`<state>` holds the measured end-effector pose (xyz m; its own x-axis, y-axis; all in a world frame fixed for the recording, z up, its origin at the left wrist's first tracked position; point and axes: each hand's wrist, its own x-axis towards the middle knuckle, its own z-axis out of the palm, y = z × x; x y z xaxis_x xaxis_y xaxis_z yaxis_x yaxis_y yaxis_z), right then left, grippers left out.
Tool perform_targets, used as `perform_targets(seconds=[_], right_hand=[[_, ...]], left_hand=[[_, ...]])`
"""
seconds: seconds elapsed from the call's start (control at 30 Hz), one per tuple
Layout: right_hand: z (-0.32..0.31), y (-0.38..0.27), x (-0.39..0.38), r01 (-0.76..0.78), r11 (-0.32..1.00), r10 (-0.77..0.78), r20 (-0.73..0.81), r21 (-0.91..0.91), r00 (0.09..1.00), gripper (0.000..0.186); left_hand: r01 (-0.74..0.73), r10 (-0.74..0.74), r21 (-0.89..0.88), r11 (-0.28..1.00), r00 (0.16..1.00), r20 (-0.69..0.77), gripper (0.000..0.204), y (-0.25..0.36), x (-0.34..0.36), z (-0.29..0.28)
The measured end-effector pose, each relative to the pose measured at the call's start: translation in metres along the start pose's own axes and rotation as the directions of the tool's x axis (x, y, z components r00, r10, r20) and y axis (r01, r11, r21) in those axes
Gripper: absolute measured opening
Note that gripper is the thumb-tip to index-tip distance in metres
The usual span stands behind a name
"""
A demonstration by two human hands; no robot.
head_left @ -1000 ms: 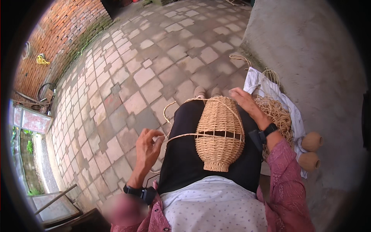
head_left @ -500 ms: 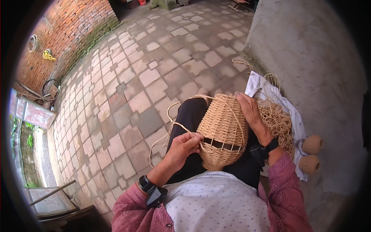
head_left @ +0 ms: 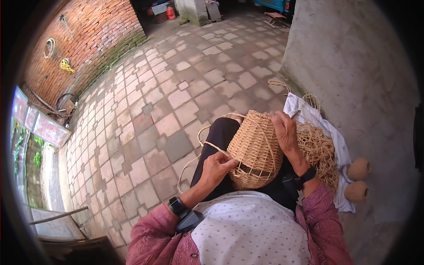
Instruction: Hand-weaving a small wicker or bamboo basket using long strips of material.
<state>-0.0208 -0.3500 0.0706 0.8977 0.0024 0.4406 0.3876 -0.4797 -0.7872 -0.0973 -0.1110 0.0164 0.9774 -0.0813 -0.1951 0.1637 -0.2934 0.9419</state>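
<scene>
A tan woven basket (head_left: 255, 143) rests on my lap, with an open gap crossed by upright strands near its lower end. My left hand (head_left: 216, 168) is pinched at the basket's left side by that gap, on a tan cord (head_left: 215, 145). The cord loops out to the left over my dark trouser leg and also trails across the basket. My right hand (head_left: 286, 130) grips the basket's far right rim, its thumb side against the weave. The inside of the basket and the tips of several fingers are hidden.
To my right, a heap of tan cord (head_left: 316, 150) lies on a white cloth (head_left: 338, 132). Two round wooden pots (head_left: 358, 168) stand beside it, near a grey wall (head_left: 353, 79). Paving stones (head_left: 145, 128) spread ahead and left, up to a brick wall (head_left: 97, 35).
The view has tilted up a little, showing more of the far yard. My left hand and the basket shift slightly; the basket's gap looks narrower. Both hands keep their places on the basket.
</scene>
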Motion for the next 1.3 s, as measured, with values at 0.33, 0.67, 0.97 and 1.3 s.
perform_targets(seconds=[0.33, 0.67, 0.97, 1.3], right_hand=[[-0.019, 0.005, 0.017, -0.066, 0.989, 0.075, 0.066, -0.133, 0.995, 0.026], [0.005, 0.010, 0.021, -0.049, 0.993, 0.061, 0.107, -0.111, 0.992, 0.032], [0.002, 0.017, 0.019, -0.138, 0.990, 0.141, 0.090, -0.038, 0.986, 0.034], [-0.003, 0.008, 0.014, -0.134, 0.991, 0.132, 0.092, 0.015, 0.987, 0.035]], left_hand=[[-0.298, 0.343, 0.499, 0.813, 0.939, 0.002, 0.024, 0.050, -0.006, 0.003], [0.053, -0.044, -0.132, 0.990, 0.997, 0.065, 0.026, 0.054, -0.002, -0.024], [0.083, -0.081, 0.006, 0.997, 0.990, -0.119, 0.020, -0.022, 0.015, -0.092], [0.054, 0.019, -0.298, 0.953, 0.971, 0.239, 0.017, 0.029, 0.014, -0.047]])
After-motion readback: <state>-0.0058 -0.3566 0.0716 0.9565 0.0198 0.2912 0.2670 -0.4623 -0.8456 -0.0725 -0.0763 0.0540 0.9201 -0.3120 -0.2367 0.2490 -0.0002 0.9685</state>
